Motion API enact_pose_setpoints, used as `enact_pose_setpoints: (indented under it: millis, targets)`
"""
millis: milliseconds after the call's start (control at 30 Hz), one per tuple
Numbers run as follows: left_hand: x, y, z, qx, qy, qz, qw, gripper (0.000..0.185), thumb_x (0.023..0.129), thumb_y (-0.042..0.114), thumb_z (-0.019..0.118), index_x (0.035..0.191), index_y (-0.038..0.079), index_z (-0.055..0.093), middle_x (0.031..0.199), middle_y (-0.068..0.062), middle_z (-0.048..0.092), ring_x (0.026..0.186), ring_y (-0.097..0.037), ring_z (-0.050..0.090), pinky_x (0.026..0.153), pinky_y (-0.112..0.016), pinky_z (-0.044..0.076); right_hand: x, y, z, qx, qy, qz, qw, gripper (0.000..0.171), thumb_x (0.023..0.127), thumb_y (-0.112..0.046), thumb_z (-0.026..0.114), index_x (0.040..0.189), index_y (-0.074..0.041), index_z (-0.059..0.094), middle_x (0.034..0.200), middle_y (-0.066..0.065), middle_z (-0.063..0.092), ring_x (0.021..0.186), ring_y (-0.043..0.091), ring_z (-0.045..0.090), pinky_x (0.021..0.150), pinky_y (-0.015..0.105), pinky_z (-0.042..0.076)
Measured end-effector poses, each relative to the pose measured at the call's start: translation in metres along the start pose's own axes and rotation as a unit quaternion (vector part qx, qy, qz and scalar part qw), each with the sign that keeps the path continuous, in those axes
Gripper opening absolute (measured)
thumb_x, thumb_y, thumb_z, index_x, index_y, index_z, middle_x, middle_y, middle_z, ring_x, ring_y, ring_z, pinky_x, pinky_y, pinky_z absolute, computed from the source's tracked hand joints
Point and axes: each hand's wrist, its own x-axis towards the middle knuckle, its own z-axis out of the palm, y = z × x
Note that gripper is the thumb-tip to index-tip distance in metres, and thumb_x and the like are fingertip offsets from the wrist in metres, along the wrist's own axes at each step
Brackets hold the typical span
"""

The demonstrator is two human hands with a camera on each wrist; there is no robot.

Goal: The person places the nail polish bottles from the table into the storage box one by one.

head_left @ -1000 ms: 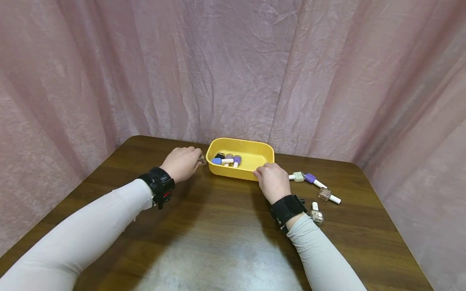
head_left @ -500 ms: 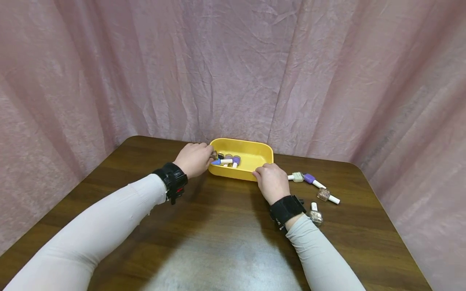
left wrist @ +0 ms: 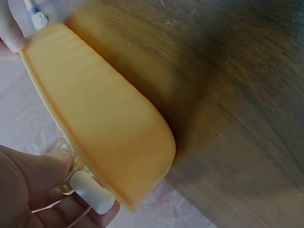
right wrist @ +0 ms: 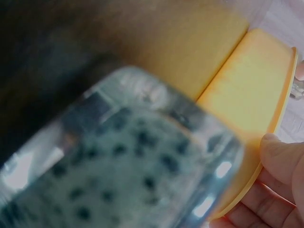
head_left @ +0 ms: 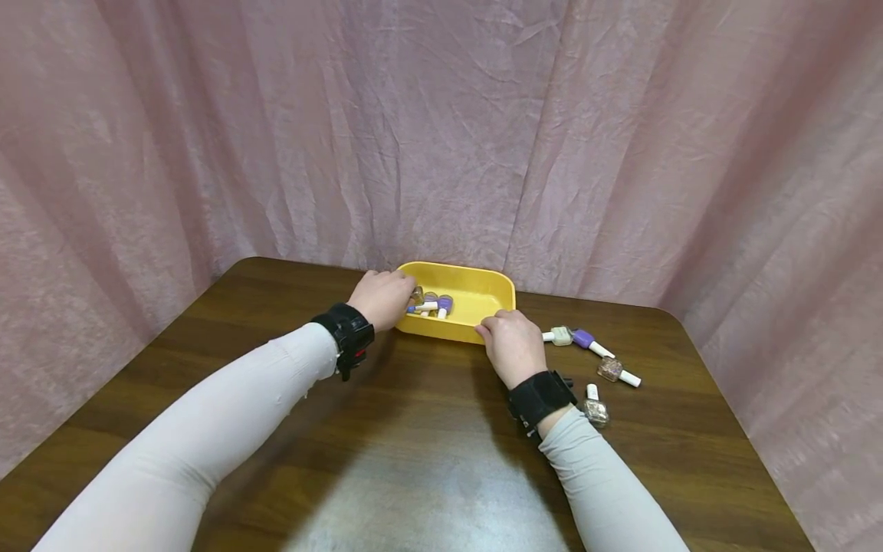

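Head view: left hand (head_left: 382, 297) is over the left end of the yellow tray (head_left: 479, 287), fingers curled round a small glittery nail polish bottle (head_left: 417, 294) held just inside the tray's rim. Left wrist view confirms it: thumb and fingers pinch the bottle (left wrist: 78, 183), white cap sticking out, right against the tray's outer wall (left wrist: 104, 123). Right hand (head_left: 509, 345) grips the tray's near right corner, fingers curled over the rim; right wrist view shows fingertips (right wrist: 280, 161) wrapped on the yellow edge (right wrist: 256, 95), with a blurred speckled bottle (right wrist: 128, 156) filling most of that frame, too close to place exactly.

Tray sits at the far middle of the brown wooden desk (head_left: 414, 429), near the pink curtain (head_left: 441, 130). Inside the tray, several bottles (head_left: 433, 305) lie bunched at the left end, blue, purple and white caps showing; exact count unclear.

On the desk right of the tray: a pale green bottle (head_left: 562, 335) touching or just beside a purple bottle (head_left: 589, 341), then a glitter bottle (head_left: 616, 371) with a white cap further right, all lying down. Another glitter bottle (head_left: 593, 409) lies just beside the right wrist. Both wrists wear black straps, light sleeves on both arms.
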Motion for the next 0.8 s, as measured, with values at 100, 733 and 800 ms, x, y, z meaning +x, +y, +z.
enact_pose_setpoints:
  millis: [100, 733, 800]
  targets:
    - [0.004, 0.002, 0.002, -0.008, -0.004, 0.006, 0.9999, 0.018, 0.107, 0.025, 0.076, 0.116, 0.009, 0.076, 0.110, -0.007, 0.078, 0.106, -0.031, 0.074, 0.100, -0.056, 0.054, 0.000, 0.001, 0.001, -0.002, 0.004, -0.002, 1.000, 0.015, 0.103, -0.021, 0.081, 0.095, -0.008, 0.085, 0.087, 0.007, 0.075, 0.086, 0.033, 0.071, 0.073, 0.048, 0.059]
    - [0.020, 0.005, 0.005, -0.064, -0.037, -0.003, 0.9973, 0.016, 0.102, 0.027, 0.084, 0.107, 0.012, 0.080, 0.094, 0.001, 0.077, 0.085, -0.021, 0.067, 0.090, -0.048, 0.051, -0.002, -0.001, 0.000, 0.001, 0.008, -0.003, 1.000, 0.014, 0.102, -0.020, 0.082, 0.095, -0.008, 0.086, 0.088, 0.007, 0.075, 0.088, 0.033, 0.071, 0.074, 0.048, 0.059]
    - [0.022, 0.005, 0.006, -0.067, -0.045, -0.002, 0.9967, 0.015, 0.101, 0.027, 0.084, 0.101, 0.013, 0.079, 0.090, 0.002, 0.074, 0.081, -0.021, 0.064, 0.085, -0.044, 0.051, -0.002, -0.001, 0.000, 0.000, 0.010, -0.004, 1.000, 0.014, 0.102, -0.021, 0.082, 0.095, -0.008, 0.085, 0.087, 0.007, 0.075, 0.087, 0.033, 0.071, 0.074, 0.048, 0.059]
